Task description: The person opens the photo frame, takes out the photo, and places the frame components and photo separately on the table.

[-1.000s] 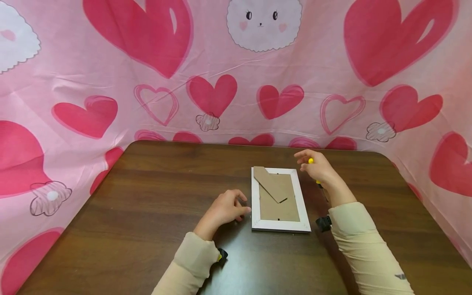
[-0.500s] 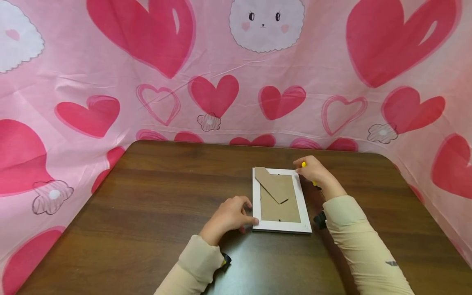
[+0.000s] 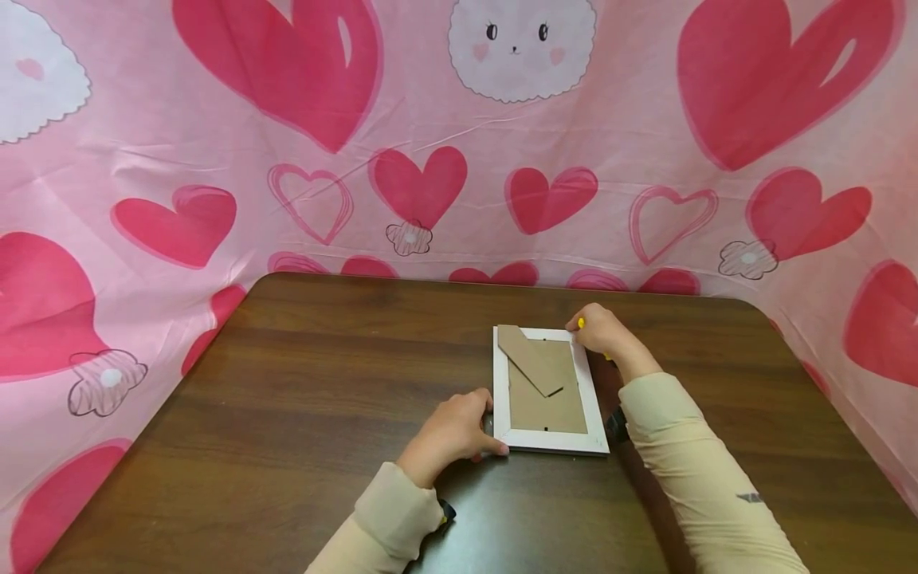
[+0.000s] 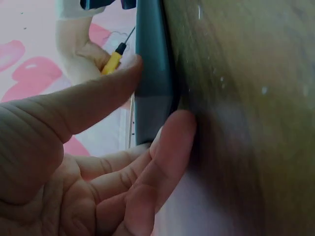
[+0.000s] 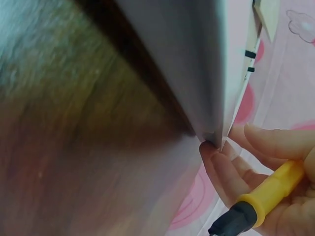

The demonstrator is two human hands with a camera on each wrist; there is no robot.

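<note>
A white picture frame lies face down on the table, its brown backing board and angled easel leg upward. My left hand grips its near left corner; in the left wrist view the thumb lies on one edge and the fingers curl at the adjoining side. At the far right corner, my right hand touches the frame with its fingertips. That hand also holds a yellow screwdriver with a black collar across the palm; its thin shaft shows in the left wrist view.
The dark wooden table extends on both sides of the frame. A pink cloth printed with hearts hangs behind the table and along its sides. Both wrists carry small black cameras.
My left hand has moved right and nearer to take the frame's near left corner. My right hand has come down and left onto the far right corner, still with the screwdriver.
</note>
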